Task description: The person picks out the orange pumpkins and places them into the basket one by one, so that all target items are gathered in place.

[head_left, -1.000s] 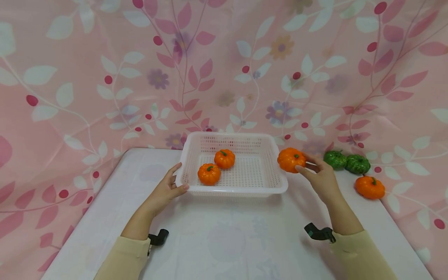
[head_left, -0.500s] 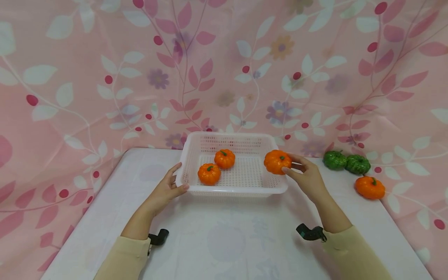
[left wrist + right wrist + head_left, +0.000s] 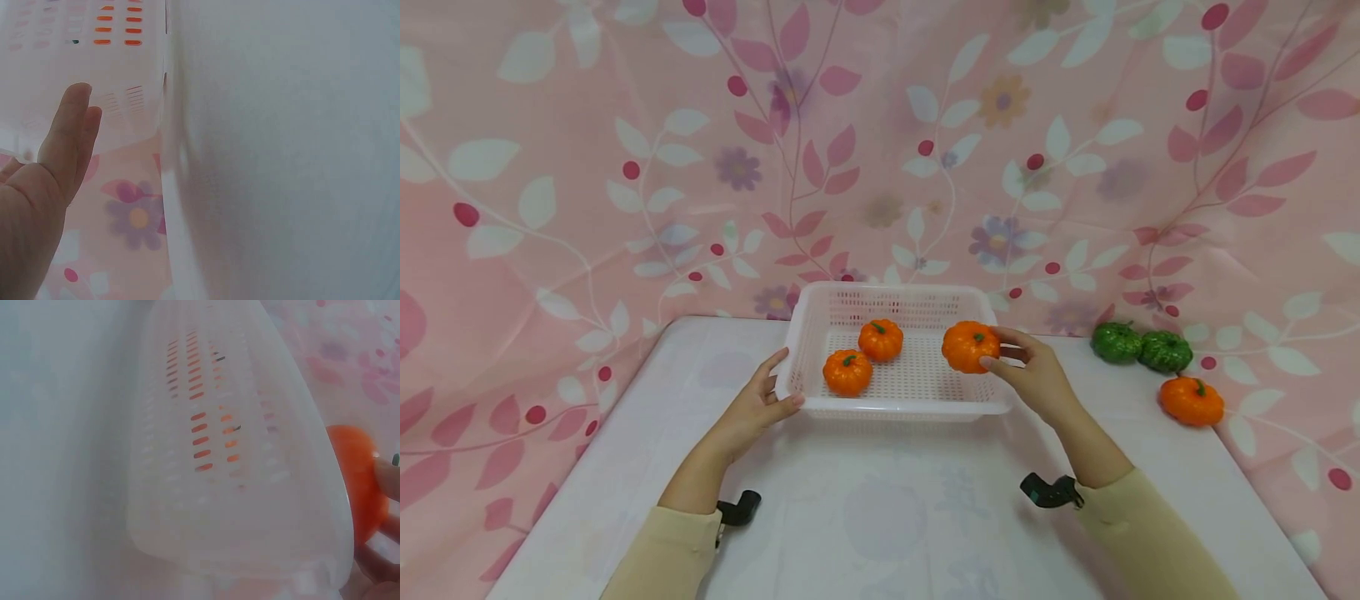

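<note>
My right hand [image 3: 1036,379] pinches an orange pumpkin [image 3: 970,347] with a green stem between thumb and fingers, over the right part of a white plastic basket [image 3: 895,407]. In the right wrist view this pumpkin [image 3: 356,481] shows behind the basket's rim, fingertips on its side. At the basket's left end my left hand [image 3: 758,412] holds the rim, thumb at the front corner. The left wrist view has the left fingers [image 3: 65,128] along the basket's outer wall [image 3: 125,69]. Inside the basket, toward the left, sit two more orange pumpkins, one in front [image 3: 847,373] and one behind [image 3: 881,341].
Two green pumpkins [image 3: 1116,342] [image 3: 1165,351] lie side by side at the table's back right. Another orange pumpkin [image 3: 1192,402] is in front of them, near the right edge. A pink floral cloth [image 3: 880,167] hangs behind the white-covered table [image 3: 880,517].
My right hand has carried the orange pumpkin leftward, from outside the basket's right rim to over its inside. The left hand and basket stay in place.
</note>
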### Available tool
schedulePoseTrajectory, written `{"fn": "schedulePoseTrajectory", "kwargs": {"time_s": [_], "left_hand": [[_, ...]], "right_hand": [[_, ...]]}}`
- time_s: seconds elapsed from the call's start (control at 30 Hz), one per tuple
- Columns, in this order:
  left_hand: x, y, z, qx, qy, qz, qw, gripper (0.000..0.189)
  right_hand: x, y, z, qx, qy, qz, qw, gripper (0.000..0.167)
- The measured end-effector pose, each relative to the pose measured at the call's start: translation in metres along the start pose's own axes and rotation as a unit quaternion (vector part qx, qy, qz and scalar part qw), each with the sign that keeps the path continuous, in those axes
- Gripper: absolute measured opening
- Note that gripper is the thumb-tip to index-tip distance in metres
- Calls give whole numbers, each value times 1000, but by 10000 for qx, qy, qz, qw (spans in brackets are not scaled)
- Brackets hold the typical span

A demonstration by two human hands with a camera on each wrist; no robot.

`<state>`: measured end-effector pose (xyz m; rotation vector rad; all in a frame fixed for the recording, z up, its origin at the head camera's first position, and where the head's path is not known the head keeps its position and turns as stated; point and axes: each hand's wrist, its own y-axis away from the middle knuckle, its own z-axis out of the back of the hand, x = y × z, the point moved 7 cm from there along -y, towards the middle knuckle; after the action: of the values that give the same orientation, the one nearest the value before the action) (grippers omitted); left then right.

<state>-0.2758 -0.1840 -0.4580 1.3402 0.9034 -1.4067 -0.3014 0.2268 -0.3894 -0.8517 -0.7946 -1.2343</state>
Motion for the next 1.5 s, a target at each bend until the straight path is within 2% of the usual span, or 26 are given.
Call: {"fn": "schedulePoseTrajectory", "kwargs": {"time_s": [0.67,1.13,1.37,1.5], "left_hand": [[-1,1,-1,32,82,-18,10000,94],[-1,0,0,26,78,27,10000,95],[1,1,1,17,90,87,9999,96],[0,1,1,19,90,80,9999,96]], "right_hand": [[21,-18,-40,648,399,37,9971,57],[14,-39,-67,1283,534,-155,9902,53],[6,-43,-79,1563,595,-526,9845,50],[3,-48,-82,1641,765,-598,9817,50]]}}
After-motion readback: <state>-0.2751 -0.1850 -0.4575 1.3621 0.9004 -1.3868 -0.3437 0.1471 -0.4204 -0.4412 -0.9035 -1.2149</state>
